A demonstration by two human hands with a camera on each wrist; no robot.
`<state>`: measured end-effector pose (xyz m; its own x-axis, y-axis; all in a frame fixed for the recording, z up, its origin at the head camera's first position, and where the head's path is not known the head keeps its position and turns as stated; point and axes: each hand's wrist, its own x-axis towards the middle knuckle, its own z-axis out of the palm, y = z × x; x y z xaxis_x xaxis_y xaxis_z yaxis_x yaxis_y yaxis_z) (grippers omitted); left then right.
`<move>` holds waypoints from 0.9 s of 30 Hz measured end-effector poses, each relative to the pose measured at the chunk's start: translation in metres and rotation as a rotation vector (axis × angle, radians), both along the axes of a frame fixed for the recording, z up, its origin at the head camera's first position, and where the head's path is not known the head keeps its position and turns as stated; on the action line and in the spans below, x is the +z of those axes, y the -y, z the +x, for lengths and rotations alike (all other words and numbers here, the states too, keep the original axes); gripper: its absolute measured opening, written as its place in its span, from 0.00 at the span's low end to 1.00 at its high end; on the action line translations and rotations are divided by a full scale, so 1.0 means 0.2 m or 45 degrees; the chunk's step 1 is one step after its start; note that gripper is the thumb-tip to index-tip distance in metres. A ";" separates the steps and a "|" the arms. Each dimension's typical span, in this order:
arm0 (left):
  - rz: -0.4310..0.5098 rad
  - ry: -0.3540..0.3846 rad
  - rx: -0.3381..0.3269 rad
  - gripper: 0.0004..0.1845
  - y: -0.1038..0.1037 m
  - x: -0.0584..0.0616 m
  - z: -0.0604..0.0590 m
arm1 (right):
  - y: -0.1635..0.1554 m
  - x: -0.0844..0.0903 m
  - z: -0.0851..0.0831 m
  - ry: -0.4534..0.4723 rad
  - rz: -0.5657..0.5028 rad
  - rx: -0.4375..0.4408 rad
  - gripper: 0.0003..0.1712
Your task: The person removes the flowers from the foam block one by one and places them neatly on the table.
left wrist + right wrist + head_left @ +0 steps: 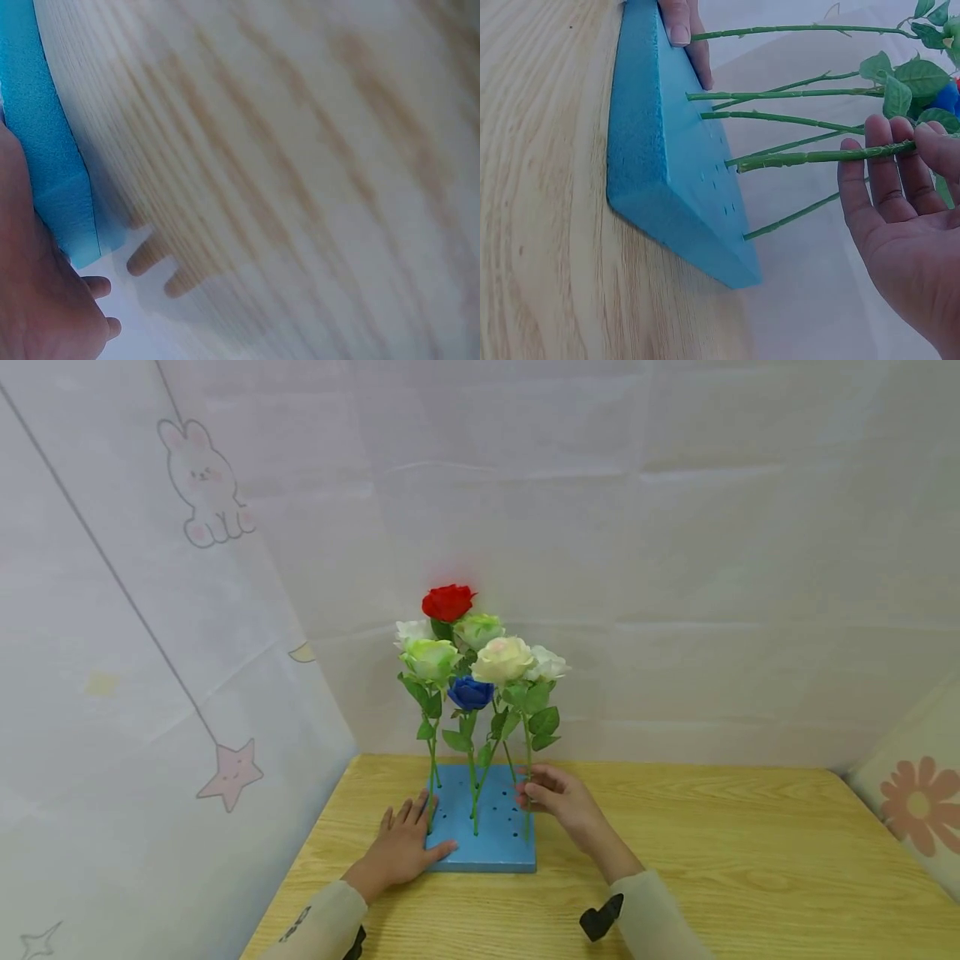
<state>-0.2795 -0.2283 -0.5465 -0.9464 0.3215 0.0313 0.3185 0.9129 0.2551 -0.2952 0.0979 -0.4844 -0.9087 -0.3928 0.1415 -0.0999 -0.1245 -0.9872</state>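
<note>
Head view: unmarked blue foam block (491, 852)

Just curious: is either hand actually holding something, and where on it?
The right hand pinches a flower stem partway up; the left hand only presses the blue foam block.

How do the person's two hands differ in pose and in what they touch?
The left hand lies flat, fingers straight, on the blue foam block at its left edge, while the right hand is raised beside the block. The left hand touches only the block; the right hand's fingers curl round a green stem stuck in it. Both rest over the wooden table.
</note>
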 end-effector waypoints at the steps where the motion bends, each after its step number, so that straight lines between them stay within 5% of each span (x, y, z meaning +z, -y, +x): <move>1: 0.010 0.000 -0.006 0.52 0.00 0.00 0.00 | -0.01 0.00 0.01 0.001 0.001 0.000 0.27; 14: -0.042 -0.008 0.027 0.54 0.02 -0.08 -0.06 | -0.18 0.02 0.07 -0.068 0.030 -0.058 0.25; 27: -0.044 0.058 0.027 0.53 0.00 -0.04 -0.04 | -0.36 0.04 0.15 -0.062 0.095 -0.115 0.26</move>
<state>-0.2884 -0.2292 -0.5537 -0.9531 0.3017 -0.0227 0.2881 0.9278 0.2369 -0.2653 0.1691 -0.4758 -0.9337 -0.3207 0.1595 -0.1552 -0.0389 -0.9871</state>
